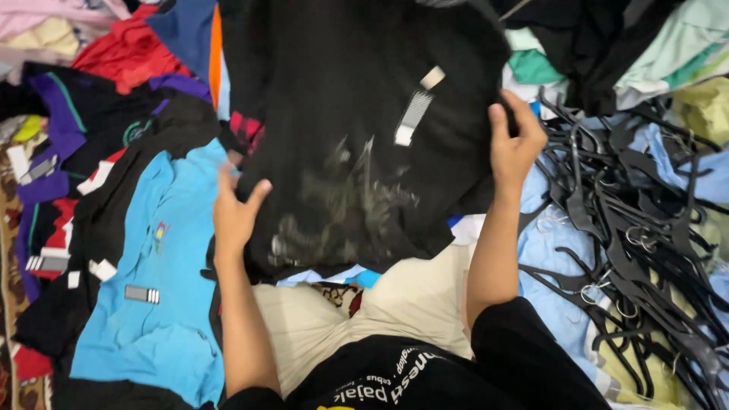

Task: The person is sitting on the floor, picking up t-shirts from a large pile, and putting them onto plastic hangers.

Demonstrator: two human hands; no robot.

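Both hands grip 1 black garment [357, 129], held up and spread in front of the person. Left hand [235, 216] is closed on the garment's lower left edge, thumb on the front face, fingers hidden behind the cloth. Right hand [515, 144] pinches the right edge higher up, thumb forward, fingers wrapped behind. Garment fills the upper centre of the view; a faded grey print shows on its lower front, and 2 tags, 1 striped white tag [412, 118] and 1 small pale tag [433, 77], hang near its upper right part.

Below the garment: cream cloth [410, 304] lies across the person's lap. Left of the left hand: a bright blue polo shirt [163, 296] lies flat with a striped tag on it, among black, purple and red clothes. Right of the right forearm: a tangled pile of black hangers [638, 243] rests on light blue cloth [558, 304].
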